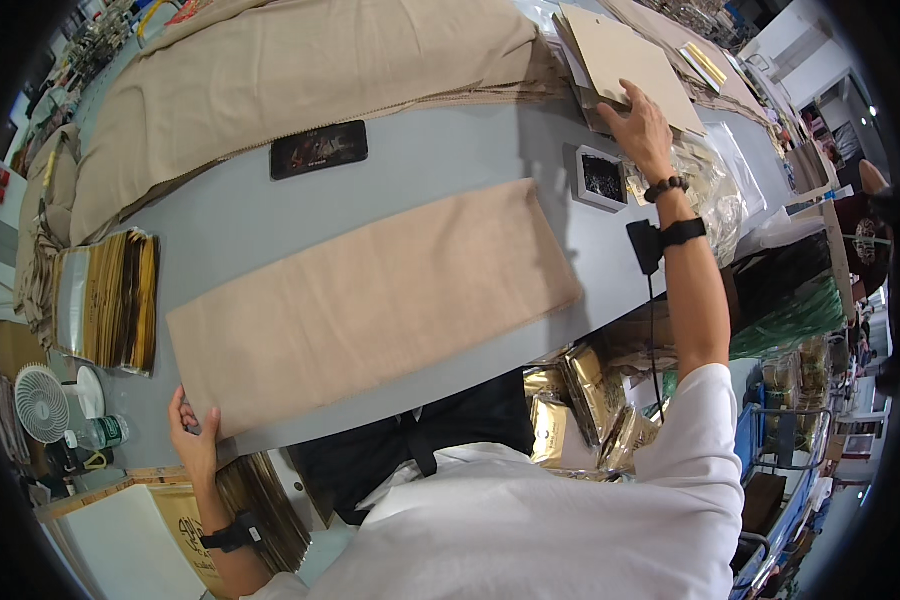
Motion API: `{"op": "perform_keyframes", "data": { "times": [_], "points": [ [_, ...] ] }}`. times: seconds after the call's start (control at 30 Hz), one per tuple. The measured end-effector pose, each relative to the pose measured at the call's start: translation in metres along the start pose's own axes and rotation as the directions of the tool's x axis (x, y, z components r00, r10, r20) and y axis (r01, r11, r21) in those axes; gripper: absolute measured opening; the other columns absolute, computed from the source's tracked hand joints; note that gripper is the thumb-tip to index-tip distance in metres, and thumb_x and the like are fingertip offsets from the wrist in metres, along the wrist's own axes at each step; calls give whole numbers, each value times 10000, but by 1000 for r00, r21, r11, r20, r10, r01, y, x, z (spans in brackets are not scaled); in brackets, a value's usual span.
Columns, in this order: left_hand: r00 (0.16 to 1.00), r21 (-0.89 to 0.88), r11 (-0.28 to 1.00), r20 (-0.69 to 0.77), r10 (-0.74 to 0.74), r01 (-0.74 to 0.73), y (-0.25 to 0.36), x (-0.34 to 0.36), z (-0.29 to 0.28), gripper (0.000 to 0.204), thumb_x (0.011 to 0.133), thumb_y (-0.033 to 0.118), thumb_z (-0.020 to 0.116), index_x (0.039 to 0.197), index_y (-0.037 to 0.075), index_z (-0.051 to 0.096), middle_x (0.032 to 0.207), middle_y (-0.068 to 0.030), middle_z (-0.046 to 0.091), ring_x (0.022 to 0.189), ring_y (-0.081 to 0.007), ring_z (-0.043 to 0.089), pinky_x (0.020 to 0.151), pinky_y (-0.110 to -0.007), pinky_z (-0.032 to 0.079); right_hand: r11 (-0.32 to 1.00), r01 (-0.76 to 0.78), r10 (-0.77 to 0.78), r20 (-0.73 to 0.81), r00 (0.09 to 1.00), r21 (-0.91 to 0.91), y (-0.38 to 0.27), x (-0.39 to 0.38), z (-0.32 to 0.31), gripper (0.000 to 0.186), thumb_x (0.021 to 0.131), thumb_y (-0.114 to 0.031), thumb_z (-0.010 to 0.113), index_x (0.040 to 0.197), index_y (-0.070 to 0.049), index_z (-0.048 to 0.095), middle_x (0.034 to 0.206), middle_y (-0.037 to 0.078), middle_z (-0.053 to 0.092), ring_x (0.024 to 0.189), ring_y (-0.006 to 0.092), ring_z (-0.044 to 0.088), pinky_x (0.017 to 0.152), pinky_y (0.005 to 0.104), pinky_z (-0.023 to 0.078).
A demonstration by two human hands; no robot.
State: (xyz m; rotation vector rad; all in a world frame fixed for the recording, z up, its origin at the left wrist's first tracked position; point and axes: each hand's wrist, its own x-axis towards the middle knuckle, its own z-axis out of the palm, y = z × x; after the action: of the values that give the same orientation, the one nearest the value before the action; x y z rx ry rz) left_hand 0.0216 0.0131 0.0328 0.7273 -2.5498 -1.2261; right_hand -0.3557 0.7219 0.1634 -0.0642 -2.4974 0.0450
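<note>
A beige fabric piece [370,305], folded into a long flat strip, lies slantwise on the grey table. At its near left corner is my left hand [196,437], thumb and fingers apart beside the table's edge; the thumb lies by the cloth. Over at the far right, my right hand [642,132] reaches onto a stack of beige cardboard sheets [635,65]. Its fingers are spread at the stack's near edge, and no sheet is visibly lifted. Just below that hand stands a small white box [602,178] of tiny dark pieces.
Along the far side lies a large pile of beige cloth [310,75], with a black phone [319,150] before it. Gold packets [110,300] are stacked at left, near a white fan [45,403] and bottle [100,432]. Clear plastic bags [710,185] lie at right.
</note>
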Motion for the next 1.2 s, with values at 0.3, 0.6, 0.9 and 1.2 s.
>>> {"op": "perform_keyframes", "data": {
  "times": [0.3,0.6,0.9,1.2],
  "points": [
    [999,-11,1000,37,-8,8,3,0,-5,726,834,201,873,1454,-17,567,1022,2,534,937,-139,455,903,-282,427,972,-129,75,263,962,195,36,25,-2,445,891,-409,769,1242,-135,772,1040,68,815,995,255,766,878,381,574],
    [999,-32,999,42,15,-13,-8,0,-7,682,830,193,866,1416,-28,595,1047,-11,536,946,-144,463,913,-286,434,943,-184,100,288,952,278,58,38,12,364,943,-349,744,1212,-106,778,1013,132,807,935,252,774,837,363,581],
    [971,131,981,-174,166,-145,10,-9,-2,576,853,87,798,1398,23,623,1163,-62,592,984,-167,528,888,-304,463,906,-334,393,-226,891,260,36,46,7,312,1088,-339,493,1179,-82,643,946,263,732,894,503,689,779,574,515],
    [968,-237,938,-81,239,-251,64,-1,35,414,1067,141,619,1441,-25,557,1277,-141,635,1100,-194,634,893,-314,539,-105,37,132,-23,991,994,-129,-52,-105,254,1127,-280,534,1171,-40,608,988,10,689,780,66,644,663,246,574]
  ]
}}
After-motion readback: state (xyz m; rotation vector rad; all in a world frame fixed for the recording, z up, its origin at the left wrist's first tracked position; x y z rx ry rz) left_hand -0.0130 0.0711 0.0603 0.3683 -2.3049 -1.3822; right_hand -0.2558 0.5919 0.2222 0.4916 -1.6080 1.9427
